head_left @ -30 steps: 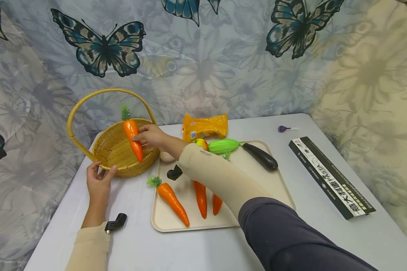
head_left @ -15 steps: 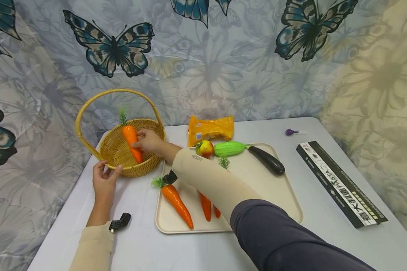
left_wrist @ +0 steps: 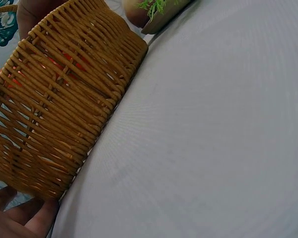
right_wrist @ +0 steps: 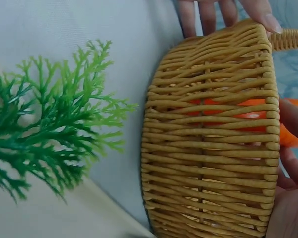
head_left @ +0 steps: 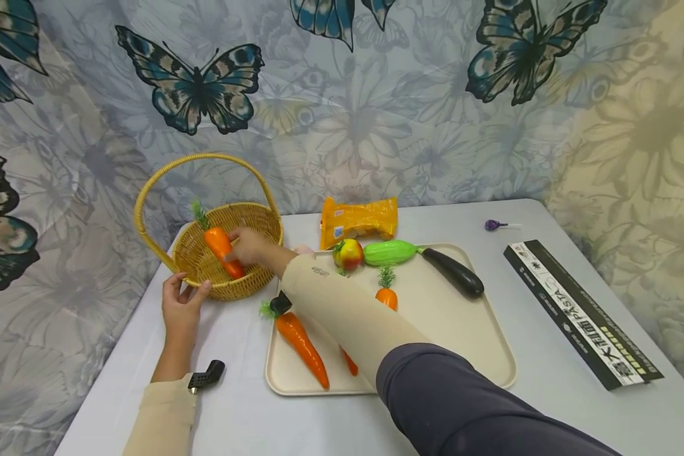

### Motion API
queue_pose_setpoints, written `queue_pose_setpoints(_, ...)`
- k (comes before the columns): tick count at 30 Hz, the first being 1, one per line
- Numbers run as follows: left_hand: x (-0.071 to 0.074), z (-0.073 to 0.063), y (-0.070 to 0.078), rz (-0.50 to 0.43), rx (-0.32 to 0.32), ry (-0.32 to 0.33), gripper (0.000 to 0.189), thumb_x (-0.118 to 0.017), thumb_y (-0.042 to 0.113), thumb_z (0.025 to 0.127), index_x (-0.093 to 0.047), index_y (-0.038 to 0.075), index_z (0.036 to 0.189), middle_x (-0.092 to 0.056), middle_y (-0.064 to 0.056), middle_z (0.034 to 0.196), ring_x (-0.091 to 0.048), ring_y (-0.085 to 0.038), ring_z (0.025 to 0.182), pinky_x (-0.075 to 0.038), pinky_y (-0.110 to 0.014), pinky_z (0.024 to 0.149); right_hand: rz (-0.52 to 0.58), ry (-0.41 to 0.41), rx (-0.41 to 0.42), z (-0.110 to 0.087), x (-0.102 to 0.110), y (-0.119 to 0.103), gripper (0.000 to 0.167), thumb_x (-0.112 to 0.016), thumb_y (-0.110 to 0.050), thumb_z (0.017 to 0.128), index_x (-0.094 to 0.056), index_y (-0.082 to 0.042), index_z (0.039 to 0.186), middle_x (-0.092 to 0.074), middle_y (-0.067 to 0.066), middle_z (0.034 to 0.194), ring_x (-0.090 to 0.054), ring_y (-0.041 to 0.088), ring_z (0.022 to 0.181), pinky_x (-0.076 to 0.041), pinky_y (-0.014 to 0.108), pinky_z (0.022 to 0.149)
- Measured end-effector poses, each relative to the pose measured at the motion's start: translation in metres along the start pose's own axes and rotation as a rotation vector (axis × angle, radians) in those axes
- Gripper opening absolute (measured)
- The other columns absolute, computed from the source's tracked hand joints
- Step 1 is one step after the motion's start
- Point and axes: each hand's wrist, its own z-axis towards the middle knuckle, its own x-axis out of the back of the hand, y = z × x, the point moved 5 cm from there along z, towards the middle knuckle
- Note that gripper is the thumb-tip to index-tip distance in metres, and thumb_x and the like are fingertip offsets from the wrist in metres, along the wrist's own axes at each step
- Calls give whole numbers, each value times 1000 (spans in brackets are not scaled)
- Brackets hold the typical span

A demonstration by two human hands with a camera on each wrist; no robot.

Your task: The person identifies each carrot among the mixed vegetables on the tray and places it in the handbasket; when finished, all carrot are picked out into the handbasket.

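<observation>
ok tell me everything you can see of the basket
The basket is golden tan, woven from strands that look like wicker, with gaps between them and an arched handle rising over its open top. It stands on the white-covered table, left of the tray. The left hand grips its near rim. An orange carrot with a green top slants in its opening, held by the right hand, and shows through the weave in both wrist views. Whether that hand touches it is unclear.
</observation>
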Motion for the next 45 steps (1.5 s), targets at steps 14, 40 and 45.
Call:
queue_pose_setpoints(14, -5, -9, -6, -17, -24, -16, 63, -74, 9, 87, -35, 2, 136, -22, -8, 158, -33, -36, 135, -47, -14, 87, -338, 3, -39, 0, -5, 8, 47, -79, -17, 83, -60, -14, 126, -63, -3, 107, -59, 10, 79, -51, 23, 59)
queue_pose_setpoints(40, 0, -6, 2, 48, -17, -23, 66, -74, 17, 89, -33, 6, 139, -17, -5, 160, -32, -34, 137, -45, -13, 88, -2, -206, 241, -54, 47, 5, 32, -68, -8, 92, -59, -6, 123, -61, 6, 98, -62, 22, 89, -55, 44, 82)
queue_pose_setpoints(45, 0, -4, 0, 24, -7, -19, 63, -74, 14, 88, -35, 6, 138, -17, -6, 159, -33, -33, 136, -45, -13, 87, -100, -186, 288, -80, 61, 13, 33, -69, -13, 92, -60, -7, 123, -61, 2, 99, -61, 17, 78, -55, 37, 76)
